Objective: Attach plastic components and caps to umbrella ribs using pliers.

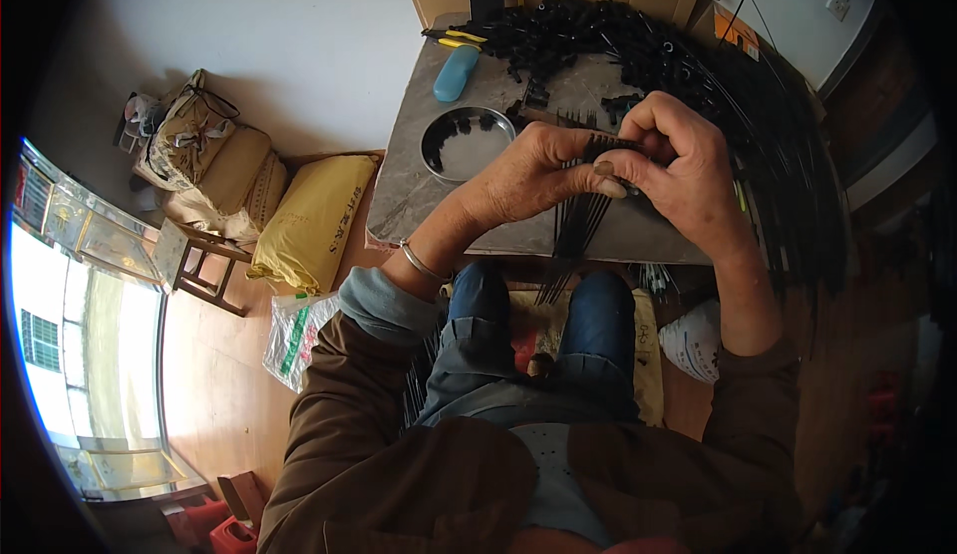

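Observation:
Above the table's near edge, my left hand (pixel 553 170) is closed round a bundle of thin black rods (pixel 573 233). The rods hang down toward my knees, and their upper ends stick up past my fingers. My right hand (pixel 688 175) meets it from the right, thumb and fingers pinched together at the left fingertips. Whatever small piece lies in that pinch is hidden by the fingers. Left of my hands sits a round metal dish (pixel 480 162) with small black pieces (pixel 461 127) in it.
Black tubular parts (pixel 568 30) heap along the back of the grey table (pixel 404 175). Long black rods (pixel 788 155) curve down its right side. A blue case (pixel 456 73) and yellow-handled tools (pixel 461 39) lie at the back left. Yellow sack (pixel 317 220) and stool (pixel 204 265) stand on the floor left.

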`<action>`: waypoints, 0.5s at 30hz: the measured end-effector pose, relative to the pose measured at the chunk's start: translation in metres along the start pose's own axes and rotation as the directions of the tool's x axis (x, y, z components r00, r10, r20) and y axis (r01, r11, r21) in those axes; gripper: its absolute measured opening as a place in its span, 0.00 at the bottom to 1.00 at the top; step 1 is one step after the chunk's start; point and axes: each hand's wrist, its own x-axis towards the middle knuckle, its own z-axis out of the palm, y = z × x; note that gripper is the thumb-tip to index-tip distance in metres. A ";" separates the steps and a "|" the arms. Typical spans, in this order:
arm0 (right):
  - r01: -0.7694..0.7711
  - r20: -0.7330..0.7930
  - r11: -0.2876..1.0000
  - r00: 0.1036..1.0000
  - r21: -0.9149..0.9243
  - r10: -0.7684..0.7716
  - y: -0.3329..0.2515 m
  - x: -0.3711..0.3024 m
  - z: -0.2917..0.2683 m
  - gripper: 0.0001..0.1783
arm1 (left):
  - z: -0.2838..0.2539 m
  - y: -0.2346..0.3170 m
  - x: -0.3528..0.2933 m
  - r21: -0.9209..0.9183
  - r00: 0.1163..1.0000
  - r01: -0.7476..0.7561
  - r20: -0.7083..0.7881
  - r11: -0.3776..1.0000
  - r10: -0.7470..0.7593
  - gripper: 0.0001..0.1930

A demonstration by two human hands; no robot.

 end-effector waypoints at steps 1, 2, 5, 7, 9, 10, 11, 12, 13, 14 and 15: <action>0.101 0.013 0.987 0.995 -0.123 -0.100 -0.003 0.003 -0.002 0.16 | -0.001 -0.001 0.000 0.014 1.000 -0.021 0.005 1.000 0.021 0.19; 0.198 0.037 0.949 0.980 -0.246 -0.195 -0.004 0.005 -0.004 0.17 | -0.001 -0.003 0.000 0.024 0.999 -0.044 0.013 0.999 0.044 0.19; 0.200 0.050 0.942 0.980 -0.270 -0.194 -0.004 0.007 -0.005 0.17 | 0.001 0.000 0.001 -0.019 1.000 -0.011 0.007 1.000 0.011 0.17; 0.180 0.009 0.961 0.983 -0.211 -0.182 -0.004 0.008 0.002 0.16 | 0.001 -0.006 0.001 0.003 0.999 0.028 0.017 1.000 -0.028 0.16; 0.160 -0.036 0.975 0.985 -0.157 -0.167 -0.004 0.010 0.010 0.16 | 0.004 -0.009 0.002 0.024 0.998 0.059 0.033 0.998 -0.060 0.15; 0.264 -0.057 0.945 0.958 -0.192 -0.280 -0.004 0.011 0.014 0.15 | 0.007 -0.009 0.002 -0.019 0.996 0.087 0.023 0.996 -0.086 0.15; 0.368 -0.072 0.903 0.917 -0.221 -0.391 -0.001 0.013 0.018 0.14 | 0.008 -0.011 0.001 -0.059 0.993 0.118 0.009 0.991 -0.118 0.14; 0.398 -0.010 0.871 0.908 -0.289 -0.418 0.002 0.013 0.017 0.11 | 0.017 -0.028 -0.001 -0.114 0.998 -0.050 -0.036 0.992 0.047 0.16; 0.400 -0.007 0.870 0.908 -0.287 -0.419 0.003 0.012 0.019 0.11 | 0.022 -0.043 -0.007 0.025 0.992 -0.113 -0.053 0.993 0.115 0.18; 0.379 -0.008 0.870 0.916 -0.315 -0.401 0.006 0.012 0.020 0.10 | 0.029 -0.052 -0.012 0.158 0.981 -0.175 -0.056 0.972 0.186 0.20; 0.360 -0.010 0.869 0.923 -0.339 -0.386 0.007 0.012 0.021 0.09 | 0.032 -0.054 -0.020 0.236 0.997 -0.076 0.010 0.969 0.076 0.30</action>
